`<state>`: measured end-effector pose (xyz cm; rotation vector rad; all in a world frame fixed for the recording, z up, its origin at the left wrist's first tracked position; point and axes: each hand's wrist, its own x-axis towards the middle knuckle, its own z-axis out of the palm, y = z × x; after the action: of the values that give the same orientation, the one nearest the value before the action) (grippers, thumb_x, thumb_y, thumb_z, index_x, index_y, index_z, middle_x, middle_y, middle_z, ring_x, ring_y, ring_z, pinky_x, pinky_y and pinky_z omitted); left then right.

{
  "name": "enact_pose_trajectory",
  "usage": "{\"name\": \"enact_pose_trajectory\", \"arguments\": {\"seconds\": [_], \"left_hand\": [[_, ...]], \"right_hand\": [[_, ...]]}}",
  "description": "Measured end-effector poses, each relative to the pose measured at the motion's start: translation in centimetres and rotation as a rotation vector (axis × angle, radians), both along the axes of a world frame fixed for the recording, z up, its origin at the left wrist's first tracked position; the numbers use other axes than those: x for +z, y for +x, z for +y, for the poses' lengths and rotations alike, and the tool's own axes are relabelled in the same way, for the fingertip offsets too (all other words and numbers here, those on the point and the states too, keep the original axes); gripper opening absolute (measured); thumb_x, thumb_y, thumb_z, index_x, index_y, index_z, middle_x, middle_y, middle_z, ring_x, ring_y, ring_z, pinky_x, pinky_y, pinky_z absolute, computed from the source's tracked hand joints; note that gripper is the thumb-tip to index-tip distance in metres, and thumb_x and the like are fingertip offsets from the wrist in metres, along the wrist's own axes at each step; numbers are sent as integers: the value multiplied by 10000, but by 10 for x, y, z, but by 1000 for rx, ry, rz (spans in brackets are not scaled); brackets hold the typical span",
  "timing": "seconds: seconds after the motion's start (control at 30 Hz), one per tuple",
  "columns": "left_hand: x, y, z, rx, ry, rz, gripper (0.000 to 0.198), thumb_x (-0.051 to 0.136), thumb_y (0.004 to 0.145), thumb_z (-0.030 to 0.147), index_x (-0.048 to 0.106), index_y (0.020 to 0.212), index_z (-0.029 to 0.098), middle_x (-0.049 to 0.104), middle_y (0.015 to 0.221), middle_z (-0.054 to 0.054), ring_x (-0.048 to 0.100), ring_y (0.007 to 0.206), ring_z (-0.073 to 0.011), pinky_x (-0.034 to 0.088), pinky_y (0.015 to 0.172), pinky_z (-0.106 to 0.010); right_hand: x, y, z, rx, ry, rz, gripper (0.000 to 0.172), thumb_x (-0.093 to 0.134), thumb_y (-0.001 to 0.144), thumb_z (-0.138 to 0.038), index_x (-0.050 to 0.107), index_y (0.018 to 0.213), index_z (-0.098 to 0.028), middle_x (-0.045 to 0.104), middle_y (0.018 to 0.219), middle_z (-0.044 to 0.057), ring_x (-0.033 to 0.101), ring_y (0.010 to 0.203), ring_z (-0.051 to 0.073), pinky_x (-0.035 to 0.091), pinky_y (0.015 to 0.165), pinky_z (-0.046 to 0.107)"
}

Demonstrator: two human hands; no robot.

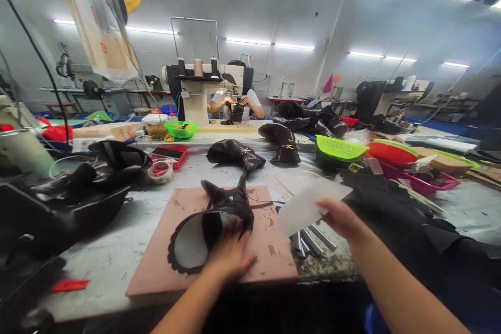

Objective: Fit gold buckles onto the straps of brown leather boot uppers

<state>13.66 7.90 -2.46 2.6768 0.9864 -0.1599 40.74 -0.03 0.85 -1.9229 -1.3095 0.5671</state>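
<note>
My left hand lies fingers-down on a dark brown leather shoe upper, pinning it to a pinkish-brown cutting board. The upper's grey lining faces up at its rounded end. My right hand is raised to the right of the board and pinches a pale, flat sheet piece, blurred by motion. Below that sheet lie several grey metal strips on the table.
Two finished dark uppers lie further back. A heap of black leather fills the left; black fabric the right. Green, red and pink baskets stand right. Another person works at a sewing machine behind.
</note>
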Motion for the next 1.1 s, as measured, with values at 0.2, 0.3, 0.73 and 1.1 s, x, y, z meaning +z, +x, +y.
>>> {"name": "enact_pose_trajectory", "arguments": {"seconds": [0.2, 0.3, 0.73, 1.1], "left_hand": [[-5, -10, -16, -13, 29, -87, 563, 414, 837, 419, 377, 1335, 158, 242, 1452, -128, 149, 1342, -314, 141, 1087, -476], [-11, -16, -32, 42, 61, -123, 494, 414, 844, 336, 431, 1297, 139, 340, 1404, -155, 254, 1309, -321, 207, 1066, -476], [-25, -30, -61, 164, -39, -223, 677, 494, 780, 463, 334, 1339, 115, 354, 1385, -174, 322, 1256, -372, 258, 1037, -497], [-21, -41, -54, 223, -10, -223, 835, 532, 764, 521, 188, 1384, 81, 319, 1387, -230, 262, 1297, -354, 236, 1043, -472]], "right_hand": [[-36, -97, -21, 186, -38, -126, 383, 616, 587, -157, 648, 969, -139, 675, 946, 147, 615, 898, 312, 471, 775, 386], [-20, -94, -24, 207, -40, -194, 344, 545, 676, -163, 640, 1007, -163, 689, 894, 123, 638, 820, 280, 479, 732, 372], [-13, -185, 38, 500, -78, -516, 329, 492, 748, -29, 602, 1033, -148, 664, 964, 119, 607, 924, 225, 435, 836, 311], [-28, -142, 25, 288, -170, -716, 514, 455, 761, -75, 480, 1258, -204, 623, 1123, 94, 582, 987, 253, 439, 793, 288]]}}
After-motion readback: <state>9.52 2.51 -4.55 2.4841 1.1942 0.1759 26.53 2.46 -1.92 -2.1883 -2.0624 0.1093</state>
